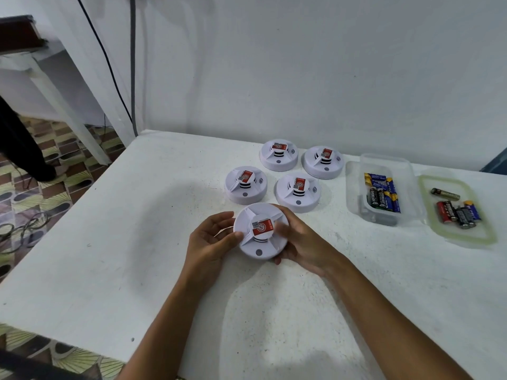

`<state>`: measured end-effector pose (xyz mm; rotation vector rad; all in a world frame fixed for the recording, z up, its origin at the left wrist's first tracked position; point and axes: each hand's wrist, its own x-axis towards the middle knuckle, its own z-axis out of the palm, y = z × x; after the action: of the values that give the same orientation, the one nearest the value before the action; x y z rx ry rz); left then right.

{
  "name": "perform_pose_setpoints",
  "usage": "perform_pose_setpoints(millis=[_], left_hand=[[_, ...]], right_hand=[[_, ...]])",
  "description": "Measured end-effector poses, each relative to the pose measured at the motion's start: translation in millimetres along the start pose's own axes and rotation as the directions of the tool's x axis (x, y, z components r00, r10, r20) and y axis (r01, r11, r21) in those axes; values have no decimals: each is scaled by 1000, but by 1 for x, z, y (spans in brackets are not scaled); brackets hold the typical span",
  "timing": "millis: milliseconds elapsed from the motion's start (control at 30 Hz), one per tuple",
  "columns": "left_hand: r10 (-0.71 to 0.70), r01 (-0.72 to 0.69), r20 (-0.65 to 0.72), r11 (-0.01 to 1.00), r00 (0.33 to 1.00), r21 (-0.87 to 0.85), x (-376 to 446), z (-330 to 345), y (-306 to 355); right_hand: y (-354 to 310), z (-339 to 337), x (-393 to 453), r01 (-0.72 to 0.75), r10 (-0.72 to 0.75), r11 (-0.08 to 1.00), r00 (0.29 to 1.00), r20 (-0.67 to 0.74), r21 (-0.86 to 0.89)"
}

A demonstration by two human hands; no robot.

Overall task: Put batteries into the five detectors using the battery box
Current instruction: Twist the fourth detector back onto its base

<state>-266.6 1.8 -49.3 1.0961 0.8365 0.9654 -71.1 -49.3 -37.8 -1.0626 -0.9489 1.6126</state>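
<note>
Both hands hold one round white detector [258,244] with a red label, just above the white table [137,242]. My left hand [210,239] grips its left rim. My right hand [297,238] curls round its right side, thumb across the top. Several more white detectors stand behind it: one at the left [245,185], one at the right [297,193], and two at the back [278,154] [323,161]. The clear plastic battery box [384,187] stands open to the right, with several batteries [382,194] inside.
The box's lid [458,209] lies at the far right with several loose batteries [458,211] on it. A white wall rises just behind the table. The table's left edge drops to a patterned floor with cables [16,231]. A person's dark leg [22,149] stands at far left.
</note>
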Motion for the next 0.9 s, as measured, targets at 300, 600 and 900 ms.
perform_pose_setpoints(millis=[300, 600, 900], left_hand=[[-15, 15, 2, 1000, 1000, -27, 1, -1, -2], [-12, 12, -2, 1000, 1000, -24, 3, -2, -2], [-14, 14, -2, 998, 1000, -66, 3, -1, -3]], right_hand=[[0, -3, -1, -9, -6, 973, 998, 64, 229], [3, -3, 2, -11, 10, 969, 1000, 3, 247], [3, -1, 3, -41, 65, 962, 995, -81, 272]])
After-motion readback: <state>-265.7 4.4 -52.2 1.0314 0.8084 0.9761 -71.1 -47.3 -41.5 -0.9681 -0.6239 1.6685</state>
